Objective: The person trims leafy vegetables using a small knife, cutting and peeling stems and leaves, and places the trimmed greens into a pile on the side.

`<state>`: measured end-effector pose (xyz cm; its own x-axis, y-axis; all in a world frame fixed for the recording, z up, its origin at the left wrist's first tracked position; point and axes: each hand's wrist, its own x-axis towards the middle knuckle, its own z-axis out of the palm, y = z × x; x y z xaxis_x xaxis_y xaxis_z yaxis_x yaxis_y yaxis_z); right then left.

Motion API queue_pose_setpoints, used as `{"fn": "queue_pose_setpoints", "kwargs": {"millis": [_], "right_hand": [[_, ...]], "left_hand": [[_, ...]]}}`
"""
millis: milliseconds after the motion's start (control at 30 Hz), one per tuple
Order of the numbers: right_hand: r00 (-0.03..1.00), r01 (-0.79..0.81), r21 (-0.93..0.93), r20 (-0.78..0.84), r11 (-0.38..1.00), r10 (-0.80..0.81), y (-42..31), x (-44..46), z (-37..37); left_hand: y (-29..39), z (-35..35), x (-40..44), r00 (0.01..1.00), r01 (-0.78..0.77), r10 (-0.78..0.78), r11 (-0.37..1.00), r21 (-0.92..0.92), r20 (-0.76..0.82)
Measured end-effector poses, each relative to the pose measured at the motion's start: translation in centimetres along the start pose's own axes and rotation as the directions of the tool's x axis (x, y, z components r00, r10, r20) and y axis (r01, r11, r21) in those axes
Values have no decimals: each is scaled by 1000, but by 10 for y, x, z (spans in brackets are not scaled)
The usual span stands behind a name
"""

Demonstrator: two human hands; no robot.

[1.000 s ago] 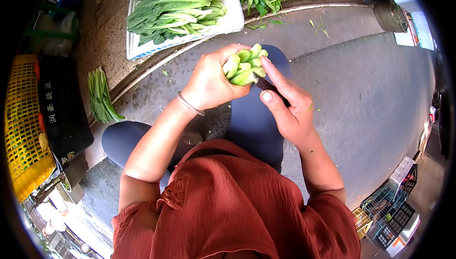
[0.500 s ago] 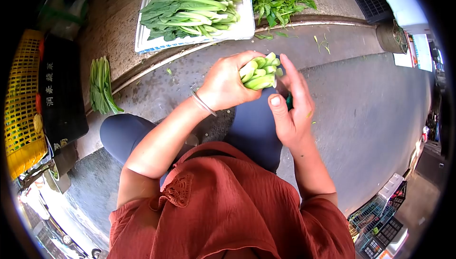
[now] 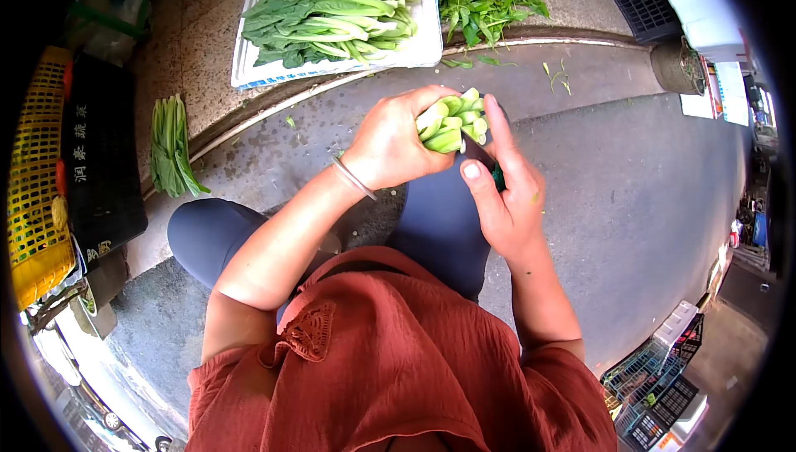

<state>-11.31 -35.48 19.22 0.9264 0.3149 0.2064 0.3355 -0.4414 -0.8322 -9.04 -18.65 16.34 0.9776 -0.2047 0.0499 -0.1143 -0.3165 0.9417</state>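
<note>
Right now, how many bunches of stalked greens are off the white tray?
2: the held bunch in the left hand, and a loose bunch lying right of the yellow crate in the image. Others may be hidden.

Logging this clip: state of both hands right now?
Left hand: closed around a bundle of pale-green vegetable stalks.
Right hand: holding a thin, dark-bladed knife against the stalk ends.

Seemingly an outdoor vegetable market: white tray [image 3: 428, 29] of leafy greens [image 3: 332, 12], yellow crate [image 3: 40, 182], paved ground [image 3: 630, 203].
</note>
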Motion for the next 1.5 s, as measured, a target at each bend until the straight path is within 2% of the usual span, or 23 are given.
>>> {"fn": "queue_pose_setpoints", "kwargs": {"millis": [100,200,267,333,367,433,500,567,633,700,833,933,967,1033,1100,1133,1167,1233,1267,1333,1400,1433,1500], "right_hand": [[998,-27,31,-60,999,29,17,4,-1],[863,-368,358,-211,858,459,35,6,-9],[817,-439,351,-228,827,530,35,7,-11],[961,-34,245,-260,969,99,32,12,-3],[965,-19,253,-250,967,84,33,19,1],[960,237,103,-180,966,-216,35,36,6],[968,227,234,-159,945,-193,28,51,13],[924,382,62,-33,922,-380,26,67,15],[898,439,106,-78,892,-433,12,73,25],[935,353,64,-63,933,-349,8,71,31],[964,265,153,-65,952,-258,19,71,39],[962,271,90,-70,958,-265,15,75,42],[965,252,73,-89,965,-246,14,75,45],[968,240,27,-89,970,-236,13,79,49],[987,145,25,-77,989,-142,16,89,51],[995,21,45,-94,999,-17,17,96,52],[993,56,26,-107,998,-53,18,104,53],[996,-47,150,-65,988,57,4,115,61],[997,-43,152,-57,987,52,-4,119,66],[989,-140,365,94,920,113,-23,125,85],[993,-90,342,101,936,58,-36,133,104],[995,-38,318,103,947,6,-42,137,113],[994,25,284,99,959,-55,-63,141,132]], "left_hand": [[-2,2,1,1000,-2,2,1000,10,14],[-10,7,1,998,-39,32,992,-120,-62],[-10,5,3,999,-21,17,991,-131,-31],[-9,3,3,999,-38,35,992,-122,-33],[-9,2,4,998,-53,51,992,-116,-24],[-6,-4,7,996,-83,78,986,-146,-37],[4,-12,8,987,-36,46,997,-64,156],[3,-15,9,983,33,-26,999,-41,179],[-12,-11,8,988,-153,157,973,-173,6],[-18,-16,9,989,-145,145,976,-163,-12],[-18,-29,9,993,-69,77,994,-89,86],[-20,-39,17,970,-170,152,982,83,190],[-23,-42,19,978,-153,137,983,98,154],[-25,-47,18,977,-202,172,931,303,123],[-24,-49,9,997,-60,66,990,130,-35],[-25,-50,2,992,-3,12,997,76,-126],[-22,-47,-8,989,4,8,997,80,-146],[-15,-35,-31,871,80,62,961,265,-488],[-15,-29,-38,831,111,114,925,364,-544],[-18,-34,-41,775,152,99,930,336,-624],[-23,-43,-42,624,170,171,923,347,-762],[-31,-50,-41,616,173,171,923,344,-769],[-48,-68,-41,635,-20,125,989,146,-762]]}}
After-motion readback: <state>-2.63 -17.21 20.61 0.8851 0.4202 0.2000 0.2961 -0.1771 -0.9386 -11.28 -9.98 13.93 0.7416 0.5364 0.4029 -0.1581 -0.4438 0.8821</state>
